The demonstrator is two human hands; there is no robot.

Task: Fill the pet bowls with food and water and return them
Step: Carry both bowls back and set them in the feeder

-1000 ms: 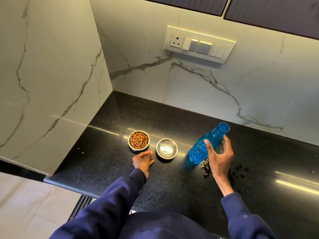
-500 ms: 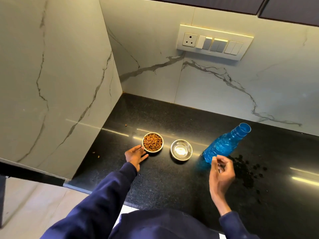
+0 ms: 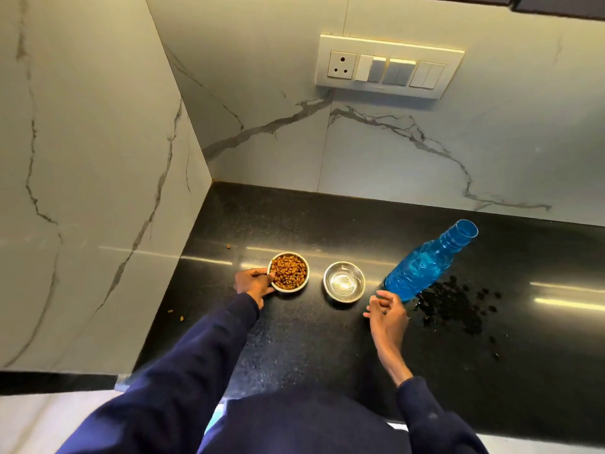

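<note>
Two small steel bowls stand side by side on the black counter (image 3: 294, 339). The left bowl (image 3: 289, 272) is full of brown kibble; my left hand (image 3: 253, 283) grips its left rim. The right bowl (image 3: 344, 282) holds clear water. My right hand (image 3: 386, 310) hovers just right of and nearer than the water bowl, fingers loosely curled and holding nothing. An uncapped blue plastic bottle (image 3: 429, 262) stands to the right, apart from my hand.
Dark spilled bits (image 3: 458, 306) lie scattered on the counter right of the bottle. A few loose kibbles (image 3: 180, 318) sit near the left wall. Marble walls close the corner at left and back; a switch panel (image 3: 388, 67) is on the back wall.
My right hand let go of the blue bottle and drew back toward the water bowl. My left hand moved from the counter onto the kibble bowl's rim.
</note>
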